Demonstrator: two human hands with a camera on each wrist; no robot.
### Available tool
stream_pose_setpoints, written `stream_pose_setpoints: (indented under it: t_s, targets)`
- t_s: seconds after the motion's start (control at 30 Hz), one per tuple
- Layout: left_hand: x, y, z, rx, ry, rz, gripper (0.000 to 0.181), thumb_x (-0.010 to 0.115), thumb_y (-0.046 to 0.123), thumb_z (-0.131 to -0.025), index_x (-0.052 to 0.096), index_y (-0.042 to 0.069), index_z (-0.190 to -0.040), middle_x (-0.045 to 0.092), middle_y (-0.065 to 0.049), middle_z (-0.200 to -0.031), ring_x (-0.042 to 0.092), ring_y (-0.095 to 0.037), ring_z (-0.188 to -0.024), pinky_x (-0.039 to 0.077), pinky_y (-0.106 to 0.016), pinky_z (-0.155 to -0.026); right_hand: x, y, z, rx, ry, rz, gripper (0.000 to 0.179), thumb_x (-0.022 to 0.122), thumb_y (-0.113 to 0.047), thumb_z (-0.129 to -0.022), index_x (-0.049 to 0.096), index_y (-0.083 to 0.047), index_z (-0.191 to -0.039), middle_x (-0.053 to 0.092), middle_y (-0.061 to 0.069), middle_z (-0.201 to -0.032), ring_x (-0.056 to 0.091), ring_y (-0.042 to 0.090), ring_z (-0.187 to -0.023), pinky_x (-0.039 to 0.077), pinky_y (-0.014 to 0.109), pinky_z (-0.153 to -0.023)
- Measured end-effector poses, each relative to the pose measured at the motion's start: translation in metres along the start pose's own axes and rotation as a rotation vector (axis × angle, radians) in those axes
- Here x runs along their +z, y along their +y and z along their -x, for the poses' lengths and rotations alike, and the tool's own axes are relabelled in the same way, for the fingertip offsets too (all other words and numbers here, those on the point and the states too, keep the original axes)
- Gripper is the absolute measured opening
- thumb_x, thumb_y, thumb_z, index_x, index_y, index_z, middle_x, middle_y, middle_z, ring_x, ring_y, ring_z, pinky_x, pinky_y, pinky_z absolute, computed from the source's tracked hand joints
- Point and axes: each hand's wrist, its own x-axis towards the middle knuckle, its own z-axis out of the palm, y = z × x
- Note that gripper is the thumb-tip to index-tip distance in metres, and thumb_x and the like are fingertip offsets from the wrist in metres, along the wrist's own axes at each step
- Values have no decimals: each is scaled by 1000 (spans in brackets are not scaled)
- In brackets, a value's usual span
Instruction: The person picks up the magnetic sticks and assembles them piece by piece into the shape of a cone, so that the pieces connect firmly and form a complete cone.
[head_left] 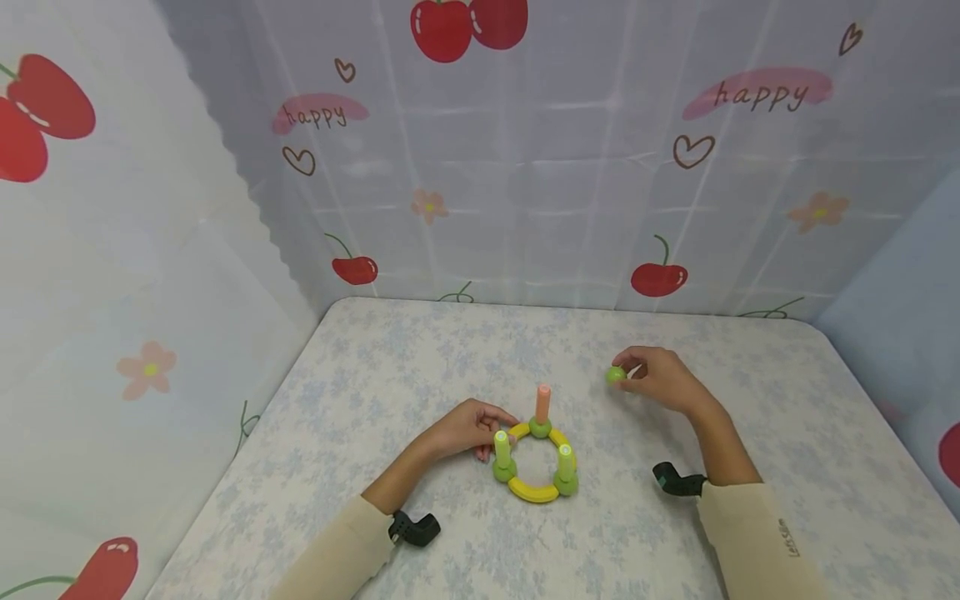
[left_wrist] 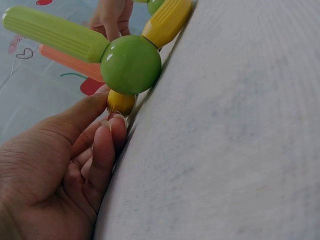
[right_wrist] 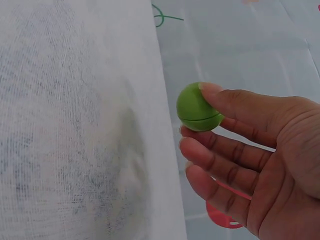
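A toy frame made of curved yellow rods [head_left: 534,492] and green balls [head_left: 504,472] lies on the table as a ring. Two light-green sticks [head_left: 565,461] and one orange stick [head_left: 543,404] stand up from its balls. At the ring's left side my left hand [head_left: 468,429] pinches a yellow rod [left_wrist: 120,102] between thumb and fingers, beside a green ball [left_wrist: 131,65]. My right hand [head_left: 660,379], farther back and to the right, holds a loose green ball [right_wrist: 197,107] between thumb and fingertips, apart from the ring.
The table [head_left: 420,350] has a pale cloth with a blue floral pattern. Printed curtains [head_left: 510,167] close in the back and sides. A black wrist camera [head_left: 415,529] sits on the left sleeve and another camera [head_left: 677,480] on the right.
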Motion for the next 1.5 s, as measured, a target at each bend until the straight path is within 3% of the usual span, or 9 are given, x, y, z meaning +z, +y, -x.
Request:
stream_pose_setpoints:
  t_s: [0.2, 0.53, 0.97, 1.5]
  targets:
    - [1, 1, 1, -11, 5, 8, 34, 74, 16, -95, 70, 8, -128, 63, -6, -66, 59, -14, -50, 54, -28, -51, 2, -13, 0, -61, 31, -7, 29, 81, -13, -88, 72, -3, -114, 71, 9, -105, 65, 24, -90, 55, 34, -72]
    - [1, 0, 0, -7, 3, 8, 35, 75, 17, -94, 70, 7, -128, 64, -6, -67, 59, -14, -50, 54, -28, -51, 3, -29, 1, -90, 43, -64, 32, 79, -19, -91, 72, -6, -119, 71, 9, -113, 67, 25, -94, 56, 32, -74]
    - [1, -2, -1, 7, 1, -6, 35, 75, 17, -94, 70, 6, -127, 66, -6, -69, 60, -14, -50, 55, -29, -51, 4, -50, 3, -133, 28, -248, 33, 81, -22, -90, 70, -9, -118, 71, 7, -113, 67, 23, -95, 56, 34, -78]
    - [0, -2, -2, -3, 8, -24, 33, 74, 15, -95, 70, 5, -127, 65, -7, -68, 60, -14, -49, 54, -29, -51, 11, -78, 9, -225, 9, -343, 31, 81, -20, -90, 73, -14, -119, 71, 3, -115, 67, 22, -94, 58, 32, -73]
